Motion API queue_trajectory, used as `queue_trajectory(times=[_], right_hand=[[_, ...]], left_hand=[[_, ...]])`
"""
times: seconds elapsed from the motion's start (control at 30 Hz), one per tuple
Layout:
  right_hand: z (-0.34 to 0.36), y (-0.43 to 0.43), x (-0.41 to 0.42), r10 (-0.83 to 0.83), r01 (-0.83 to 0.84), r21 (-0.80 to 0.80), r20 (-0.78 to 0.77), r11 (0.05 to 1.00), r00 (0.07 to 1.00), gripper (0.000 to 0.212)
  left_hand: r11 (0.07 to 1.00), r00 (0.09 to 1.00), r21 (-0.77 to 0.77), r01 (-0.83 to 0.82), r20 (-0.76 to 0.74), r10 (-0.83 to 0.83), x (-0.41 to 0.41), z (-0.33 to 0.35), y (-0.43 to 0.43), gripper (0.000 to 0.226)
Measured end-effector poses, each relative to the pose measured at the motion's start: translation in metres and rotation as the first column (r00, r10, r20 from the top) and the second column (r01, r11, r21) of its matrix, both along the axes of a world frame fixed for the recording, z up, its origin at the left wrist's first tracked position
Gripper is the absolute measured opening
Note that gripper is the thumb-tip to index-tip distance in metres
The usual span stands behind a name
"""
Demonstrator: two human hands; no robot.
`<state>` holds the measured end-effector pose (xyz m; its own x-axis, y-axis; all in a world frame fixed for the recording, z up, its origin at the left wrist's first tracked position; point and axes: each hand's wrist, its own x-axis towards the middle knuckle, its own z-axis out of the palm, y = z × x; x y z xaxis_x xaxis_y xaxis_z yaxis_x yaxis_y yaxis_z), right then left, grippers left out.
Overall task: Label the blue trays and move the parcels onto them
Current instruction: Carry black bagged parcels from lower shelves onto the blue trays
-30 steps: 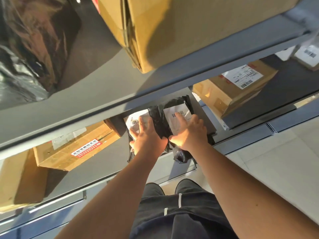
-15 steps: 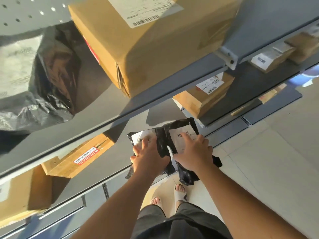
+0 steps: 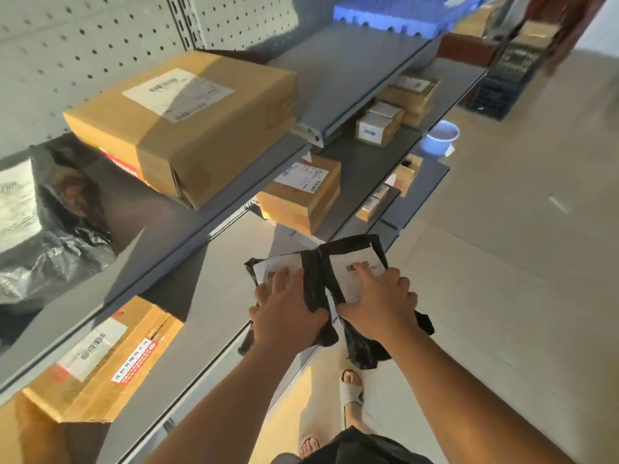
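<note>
Two black plastic parcel bags with white barcode labels are lifted clear of the shelf, over its front edge. My left hand [image 3: 288, 309] grips the left bag [image 3: 284, 266], fingers lying over its label. My right hand [image 3: 378, 303] grips the right bag [image 3: 355, 259] the same way. The two bags touch side by side, and their loose ends hang below my hands. A blue tray [image 3: 398, 15] lies on the top shelf at the far back.
Grey metal shelves [image 3: 187, 229] run along the left, bearing several cardboard boxes [image 3: 187, 122] and a black plastic bag [image 3: 60, 229]. A blue basin [image 3: 440, 137] and a dark crate [image 3: 502, 85] stand on the tiled floor further back. My sandalled feet [image 3: 350, 393] are below.
Both hands have drawn the two black bags out from the lower shelf and lifted them. My view has risen and turned along the aisle, bringing the blue tray into sight.
</note>
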<state>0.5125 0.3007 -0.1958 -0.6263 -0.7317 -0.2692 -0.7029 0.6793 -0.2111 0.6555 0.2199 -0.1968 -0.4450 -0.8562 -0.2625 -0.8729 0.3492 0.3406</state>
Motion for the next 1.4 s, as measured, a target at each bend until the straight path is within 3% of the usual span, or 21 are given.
queue_trajectory(times=[0.23, 0.5, 0.93, 1.4], right_hand=[[0.043, 0.050, -0.042, -0.204, 0.202, -0.078, -0.015, 0.976, 0.979, 0.083], [0.093, 0.106, -0.139, -0.398, 0.383, -0.209, -0.035, 0.900, 0.917, 0.086], [0.139, 0.194, -0.312, -0.541, 0.489, -0.357, -0.058, 0.796, 0.839, 0.081], [0.154, 0.146, -0.473, -0.671, 0.605, -0.382, -0.058, 0.699, 0.739, 0.078]], left_hand=[[0.983, 0.985, -0.087, 0.160, -0.052, -0.165, -0.060, 0.039, 0.028, 0.075], [0.929, 0.936, -0.172, 0.327, -0.080, -0.344, -0.184, 0.094, 0.067, 0.078], [0.873, 0.870, -0.248, 0.421, -0.164, -0.466, -0.365, 0.142, 0.128, 0.081], [0.823, 0.820, -0.290, 0.489, -0.169, -0.547, -0.539, 0.143, 0.058, 0.077]])
